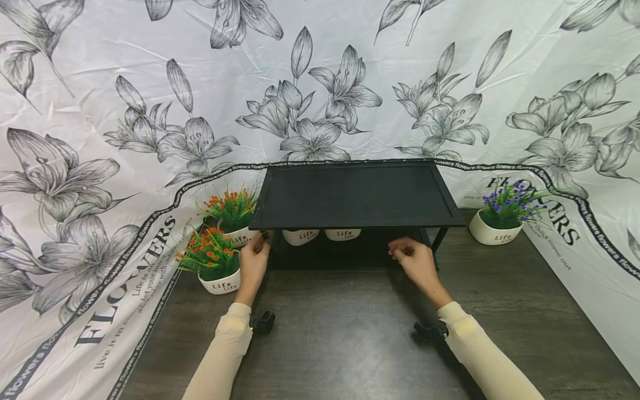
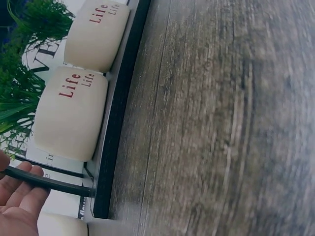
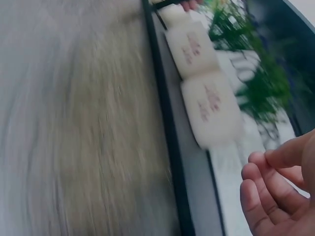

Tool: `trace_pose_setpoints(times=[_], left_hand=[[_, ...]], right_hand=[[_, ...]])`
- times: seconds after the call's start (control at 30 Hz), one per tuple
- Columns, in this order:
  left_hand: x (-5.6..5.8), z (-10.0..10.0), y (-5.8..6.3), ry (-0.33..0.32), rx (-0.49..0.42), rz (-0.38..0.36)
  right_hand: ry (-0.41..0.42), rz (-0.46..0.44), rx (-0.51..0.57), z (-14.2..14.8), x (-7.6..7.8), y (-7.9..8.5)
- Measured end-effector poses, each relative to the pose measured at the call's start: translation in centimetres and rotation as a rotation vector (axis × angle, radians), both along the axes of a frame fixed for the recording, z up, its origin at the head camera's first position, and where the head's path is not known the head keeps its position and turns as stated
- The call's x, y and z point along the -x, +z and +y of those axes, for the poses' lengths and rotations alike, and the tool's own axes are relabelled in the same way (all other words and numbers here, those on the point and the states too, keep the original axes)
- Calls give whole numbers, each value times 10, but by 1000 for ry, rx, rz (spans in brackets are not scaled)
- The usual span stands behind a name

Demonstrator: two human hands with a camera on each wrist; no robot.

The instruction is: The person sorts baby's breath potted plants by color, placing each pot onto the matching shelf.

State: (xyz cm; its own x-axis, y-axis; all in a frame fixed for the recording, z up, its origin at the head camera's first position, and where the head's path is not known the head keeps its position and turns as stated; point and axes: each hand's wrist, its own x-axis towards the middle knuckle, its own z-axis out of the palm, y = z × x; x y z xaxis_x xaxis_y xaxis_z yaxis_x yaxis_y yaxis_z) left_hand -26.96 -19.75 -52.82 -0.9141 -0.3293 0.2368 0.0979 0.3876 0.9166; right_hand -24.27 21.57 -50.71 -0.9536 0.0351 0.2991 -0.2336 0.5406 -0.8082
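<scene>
Left fingers (image 2: 33,199) grip shelf leg (image 2: 68,187); right fingers (image 3: 252,196) loosely bent.

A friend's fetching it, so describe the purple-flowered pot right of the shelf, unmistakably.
Find the black shelf on the dark table. Off its right end stands a white pot lettered Life. It stands alone and flowers purple, unlike the two orange-flowered pots at the shelf's left.

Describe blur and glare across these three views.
Head: mostly sharp, with a pale sheen on the table; left wrist: lettering on the white pots is readable; right wrist: heavily smeared, wood grain streaked and pot lettering blurred.
</scene>
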Motion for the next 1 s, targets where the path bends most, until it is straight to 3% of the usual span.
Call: trace_pose_setpoints(times=[0.2, 0.33, 0.5, 0.7, 0.87, 1.0], left_hand=[[-2, -1, -1, 9, -10, -4], [-1, -1, 0, 7, 2, 12], [0, -1, 2, -16, 7, 20], [-1, -1, 2, -24, 13, 28], [-1, -2, 0, -34, 14, 39], [0, -1, 0, -30, 12, 38]], right_hand=[[-109, -8, -35, 56, -15, 12], [-236, -11, -53, 97, -23, 23], [-406, -80, 46, 150, -27, 36], [-577, -75, 172, 209, -21, 45], [-684, -142, 125, 245, -12, 44], [-660, -268, 31, 262, -7, 43]])
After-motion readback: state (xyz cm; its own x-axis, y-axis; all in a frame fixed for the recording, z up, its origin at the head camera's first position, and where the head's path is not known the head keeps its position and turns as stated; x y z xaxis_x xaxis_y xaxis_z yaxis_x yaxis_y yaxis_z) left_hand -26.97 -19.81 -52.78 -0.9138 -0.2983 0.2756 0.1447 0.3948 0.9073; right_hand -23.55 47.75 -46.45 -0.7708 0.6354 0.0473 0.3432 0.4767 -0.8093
